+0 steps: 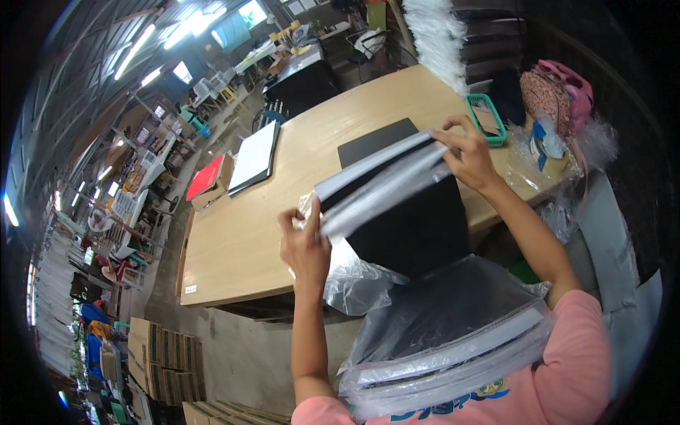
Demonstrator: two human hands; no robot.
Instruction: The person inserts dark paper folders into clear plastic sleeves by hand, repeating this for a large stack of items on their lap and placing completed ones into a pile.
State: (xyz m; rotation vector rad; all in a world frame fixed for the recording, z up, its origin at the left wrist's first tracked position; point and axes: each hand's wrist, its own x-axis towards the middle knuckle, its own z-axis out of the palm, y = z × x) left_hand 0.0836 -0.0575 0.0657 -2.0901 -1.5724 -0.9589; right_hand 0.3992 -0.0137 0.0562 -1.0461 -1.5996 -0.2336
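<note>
Above a tan wooden table (237,251), our left hand (307,248) pinches a black, white-edged rectangular panel (418,227) with clear plastic film (388,195); our right hand (467,157), the other end. We judge this film-handling; next calls for 2-handed tension.

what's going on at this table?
A person holds up a flat black panel with a white strip along its upper edge, left hand at one end, right hand at the other. Crumpled clear plastic film runs across it; whether it encloses the panel isn't clear. More clear plastic sheeting lies against the person's front. A flat dark rectangular sheet rests on the light-brown table.
</note>
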